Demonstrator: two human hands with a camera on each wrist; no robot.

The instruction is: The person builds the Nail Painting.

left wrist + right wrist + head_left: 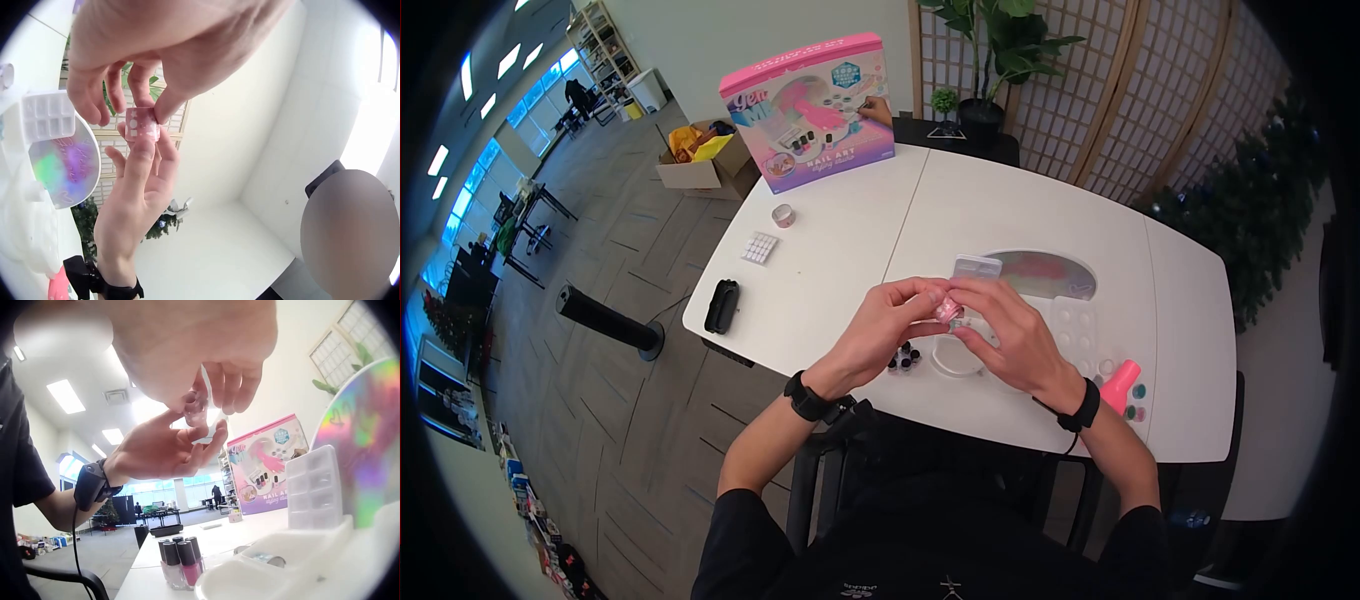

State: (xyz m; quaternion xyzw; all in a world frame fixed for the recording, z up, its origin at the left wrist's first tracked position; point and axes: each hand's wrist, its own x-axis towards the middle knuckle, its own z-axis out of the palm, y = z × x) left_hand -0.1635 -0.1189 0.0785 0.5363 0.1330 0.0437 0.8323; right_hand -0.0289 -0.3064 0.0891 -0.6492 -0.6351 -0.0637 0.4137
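Note:
A small pink roll [947, 308] printed with white shapes is held up between both hands, above the front of the table. My left hand [878, 328] pinches it between thumb and fingertips. My right hand [1018, 338] grips it from the other side; in the left wrist view its thumb lies across the printed face of the roll [142, 124]. A pale strip [209, 431] shows by the fingers in the right wrist view. Under the hands are a white tray [240, 578], a cluster of nail polish bottles [181, 559] and a clear compartment case [312, 487].
An iridescent oval panel [1050, 275] stands behind the tray. On the right lie a pink bottle-shaped piece [1120, 387] and small round pots [1138, 391]. The nail art box [810, 115], a small jar [783, 215], a white grid piece [759, 248] and a black case [721, 306] are left.

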